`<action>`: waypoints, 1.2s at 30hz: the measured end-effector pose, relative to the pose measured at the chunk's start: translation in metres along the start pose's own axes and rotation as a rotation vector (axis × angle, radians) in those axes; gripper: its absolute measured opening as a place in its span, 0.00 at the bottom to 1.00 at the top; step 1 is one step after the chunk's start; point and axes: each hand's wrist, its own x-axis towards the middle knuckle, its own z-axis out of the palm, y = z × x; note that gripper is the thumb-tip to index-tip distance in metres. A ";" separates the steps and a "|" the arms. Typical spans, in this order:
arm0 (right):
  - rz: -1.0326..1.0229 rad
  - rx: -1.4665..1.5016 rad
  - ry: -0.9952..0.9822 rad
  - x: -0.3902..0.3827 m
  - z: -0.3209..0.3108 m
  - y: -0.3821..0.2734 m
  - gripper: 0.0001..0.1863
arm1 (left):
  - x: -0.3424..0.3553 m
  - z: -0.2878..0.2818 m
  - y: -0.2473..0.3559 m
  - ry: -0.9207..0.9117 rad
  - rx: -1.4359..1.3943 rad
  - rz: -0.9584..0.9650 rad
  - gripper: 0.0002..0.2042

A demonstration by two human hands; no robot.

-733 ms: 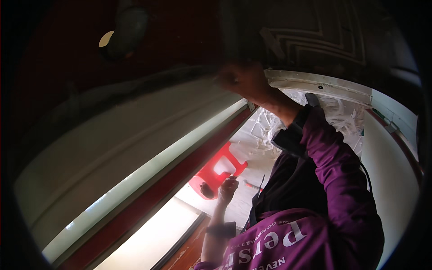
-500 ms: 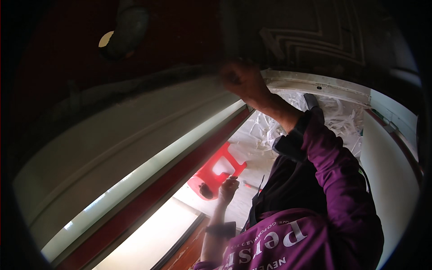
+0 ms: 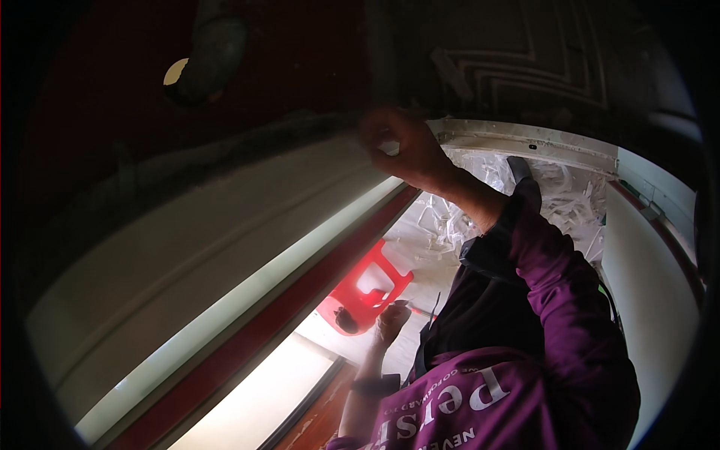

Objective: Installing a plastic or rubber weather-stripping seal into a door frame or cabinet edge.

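My right hand (image 3: 409,150) is raised to the edge where a pale panel (image 3: 247,202) meets a dark surface above. Its thumb and fingers curl toward each other, and a light patch shows between them. Whatever the fingertips hold, if anything, is lost in shadow and blur. Lower down, my left hand (image 3: 390,324) is held with its fingers bent, in front of a red plastic stool (image 3: 356,298). A small greyish bit shows at its fingertips, too small to name.
A dark red bar (image 3: 300,300) runs diagonally beside the pale panel. White shredded strips (image 3: 566,199) litter the floor beyond my legs. A pale door-like panel (image 3: 649,277) stands at the right. A thick pipe (image 3: 217,56) shows at upper left.
My right hand has shifted slightly, and a light gap now shows between its thumb and fingers. The left hand has moved a little lower and to the right.
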 end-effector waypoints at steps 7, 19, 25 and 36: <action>-0.350 -0.524 -0.049 0.011 -0.009 0.005 0.09 | 0.003 -0.009 0.008 -0.011 -0.122 -0.013 0.09; -0.187 -0.563 -0.096 0.018 -0.013 0.007 0.07 | 0.002 -0.013 0.010 -0.054 -0.169 -0.118 0.11; 0.037 -0.230 -0.054 0.013 -0.016 0.012 0.10 | 0.002 -0.011 0.019 -0.080 -0.396 -0.281 0.13; -0.361 -0.536 -0.038 0.012 -0.016 0.021 0.08 | 0.007 -0.012 0.020 -0.088 -0.523 -0.345 0.13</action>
